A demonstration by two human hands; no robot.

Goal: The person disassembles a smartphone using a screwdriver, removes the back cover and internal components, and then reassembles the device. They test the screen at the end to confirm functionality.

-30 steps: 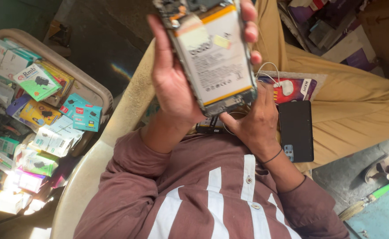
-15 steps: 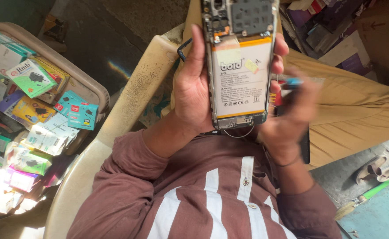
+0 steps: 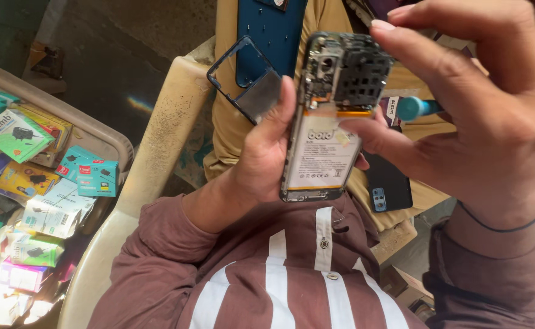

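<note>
Below me I see dark ground, a cream plastic chair arm [image 3: 158, 146] and a tray of small colourful cardboard boxes [image 3: 36, 183]. My left hand [image 3: 261, 164] is wrapped around the opened smartphone with its back cover off, white battery and circuit board exposed [image 3: 328, 134], upright over my lap. My right hand [image 3: 462, 116] is curled around a teal-handled screwdriver [image 3: 417, 108], fingertips on the phone's edge. A black phone [image 3: 389, 186] lies on my thigh.
</note>
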